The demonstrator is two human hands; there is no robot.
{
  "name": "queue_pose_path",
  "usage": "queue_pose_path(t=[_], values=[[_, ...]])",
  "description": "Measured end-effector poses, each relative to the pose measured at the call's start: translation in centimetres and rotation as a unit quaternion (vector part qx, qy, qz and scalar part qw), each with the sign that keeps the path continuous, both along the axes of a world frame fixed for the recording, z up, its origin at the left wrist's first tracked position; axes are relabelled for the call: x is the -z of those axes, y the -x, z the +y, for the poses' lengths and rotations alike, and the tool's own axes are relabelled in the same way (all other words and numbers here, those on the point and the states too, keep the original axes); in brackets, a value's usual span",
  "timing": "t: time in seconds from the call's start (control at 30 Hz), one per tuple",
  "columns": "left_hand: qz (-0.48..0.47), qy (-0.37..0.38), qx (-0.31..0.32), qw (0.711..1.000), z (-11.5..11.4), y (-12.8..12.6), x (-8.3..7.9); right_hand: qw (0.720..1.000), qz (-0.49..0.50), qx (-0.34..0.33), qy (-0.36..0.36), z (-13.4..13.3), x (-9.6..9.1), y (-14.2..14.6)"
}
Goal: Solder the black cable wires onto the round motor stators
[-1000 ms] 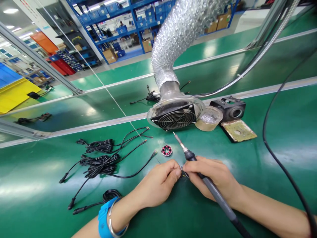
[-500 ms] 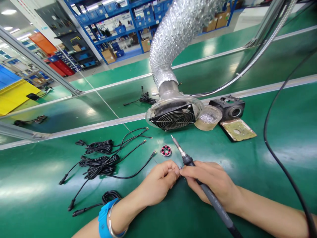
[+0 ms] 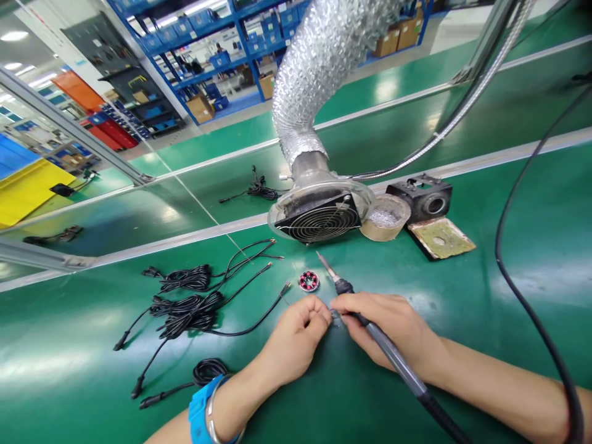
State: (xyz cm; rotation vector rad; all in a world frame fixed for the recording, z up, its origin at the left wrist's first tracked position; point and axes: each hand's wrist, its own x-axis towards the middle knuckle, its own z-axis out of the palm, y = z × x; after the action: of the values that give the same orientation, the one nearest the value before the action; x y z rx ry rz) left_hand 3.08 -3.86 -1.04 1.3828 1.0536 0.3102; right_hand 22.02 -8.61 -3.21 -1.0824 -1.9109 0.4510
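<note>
My right hand is closed around a soldering iron, whose metal tip points up and left toward the extractor fan. My left hand is pinched shut, its fingertips meeting those of my right hand over a tiny part that I cannot make out. A blue wristband and a metal bangle sit on my left wrist. Just beyond my fingers lies a small round red and black piece. A thin black cable end lies beside my left hand.
A fume extractor fan on a silver flexible duct stands behind the hands. To its right are a tape roll, a black iron stand and a sponge pad. Bundled black cables lie left. A thick black cord loops right.
The view has shifted slightly. My right hand has lowered the soldering iron a little and moved left, and both hands' fingertips stay together over the small part.
</note>
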Motion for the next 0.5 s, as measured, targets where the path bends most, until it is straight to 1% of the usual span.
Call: queue_pose_path(t=[0.13,0.3,0.4,0.5], values=[[0.008,-0.024,-0.008,1.000,-0.3,-0.2,0.1,1.000,0.008,0.015,-0.024,-0.7,-1.3,-0.9],[0.017,-0.042,-0.007,0.999,-0.6,-0.3,0.1,0.997,0.055,0.039,0.030,-2.4,-3.1,-2.7],[0.020,-0.040,-0.007,0.999,-0.6,-0.4,0.2,0.992,0.103,0.046,0.052,-2.9,-3.3,-3.4],[0.028,-0.039,-0.010,0.999,-0.6,-0.4,0.2,0.990,0.125,0.027,0.056,-2.6,-3.1,-3.7]])
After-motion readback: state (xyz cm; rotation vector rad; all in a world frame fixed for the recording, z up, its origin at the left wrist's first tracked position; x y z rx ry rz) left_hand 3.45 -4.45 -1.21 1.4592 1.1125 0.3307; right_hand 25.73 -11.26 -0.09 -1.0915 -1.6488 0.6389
